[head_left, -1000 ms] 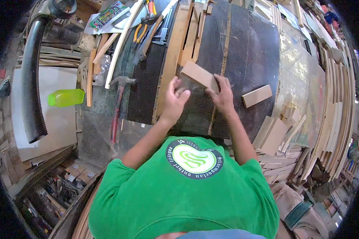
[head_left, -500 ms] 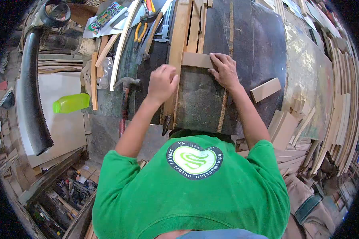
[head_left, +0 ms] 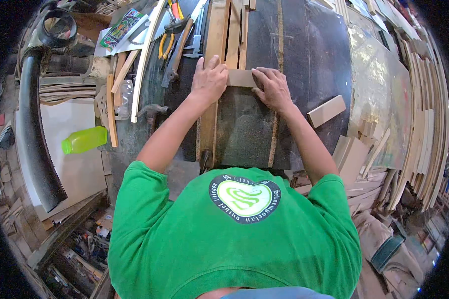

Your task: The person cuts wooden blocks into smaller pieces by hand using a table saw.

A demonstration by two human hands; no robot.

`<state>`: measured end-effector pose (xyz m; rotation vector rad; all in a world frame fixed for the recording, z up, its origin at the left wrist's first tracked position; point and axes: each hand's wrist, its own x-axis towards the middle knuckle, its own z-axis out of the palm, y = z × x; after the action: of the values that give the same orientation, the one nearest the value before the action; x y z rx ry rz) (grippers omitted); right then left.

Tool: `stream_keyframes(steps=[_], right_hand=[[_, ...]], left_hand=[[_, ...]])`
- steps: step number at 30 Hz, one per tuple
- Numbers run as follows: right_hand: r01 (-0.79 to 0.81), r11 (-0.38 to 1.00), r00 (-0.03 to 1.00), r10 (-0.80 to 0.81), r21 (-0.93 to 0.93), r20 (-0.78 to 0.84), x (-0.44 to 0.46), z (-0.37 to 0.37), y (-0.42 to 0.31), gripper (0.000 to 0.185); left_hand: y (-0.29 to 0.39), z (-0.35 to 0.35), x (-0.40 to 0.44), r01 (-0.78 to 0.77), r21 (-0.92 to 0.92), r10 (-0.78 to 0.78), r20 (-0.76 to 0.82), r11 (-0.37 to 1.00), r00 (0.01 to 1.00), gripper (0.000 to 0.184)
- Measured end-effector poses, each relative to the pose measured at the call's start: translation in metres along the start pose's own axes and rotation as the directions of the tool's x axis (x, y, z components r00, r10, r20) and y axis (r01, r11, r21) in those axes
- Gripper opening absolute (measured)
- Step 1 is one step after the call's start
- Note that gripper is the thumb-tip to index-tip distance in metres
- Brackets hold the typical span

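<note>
A short flat wooden block (head_left: 240,78) lies crosswise on the dark workbench (head_left: 244,127), against the near ends of narrow wooden strips (head_left: 233,40). My left hand (head_left: 209,79) is closed at the block's left end, partly over a long board (head_left: 208,124). At the right end, my right hand (head_left: 273,88) grips the block between thumb and fingers. A second block (head_left: 327,111) lies tilted on the bench to the right of my right hand.
Left of my hands lie a hammer (head_left: 153,112), orange-handled pliers (head_left: 166,46), a caliper (head_left: 195,45) and a green bottle (head_left: 85,140). A black pipe (head_left: 35,134) stands at far left. Stacked blocks (head_left: 349,154) and long wood strips (head_left: 421,124) are at right.
The block has turned from slanting to crosswise and now sits against the strips. My left hand has moved up and onto its left end. My right hand has stayed at its right end.
</note>
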<state>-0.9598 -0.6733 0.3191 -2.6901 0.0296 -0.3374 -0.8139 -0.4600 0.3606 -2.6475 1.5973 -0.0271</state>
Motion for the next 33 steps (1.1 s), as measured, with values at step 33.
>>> stream_keyframes(steps=[33], right_hand=[[-0.002, 1.000, 0.997, 0.001, -0.011, -0.080, 0.050, 0.007, 0.028, 0.046]], left_hand=[[-0.028, 0.001, 0.059, -0.034, 0.049, 0.031, 0.044, 0.998, 0.999, 0.038]])
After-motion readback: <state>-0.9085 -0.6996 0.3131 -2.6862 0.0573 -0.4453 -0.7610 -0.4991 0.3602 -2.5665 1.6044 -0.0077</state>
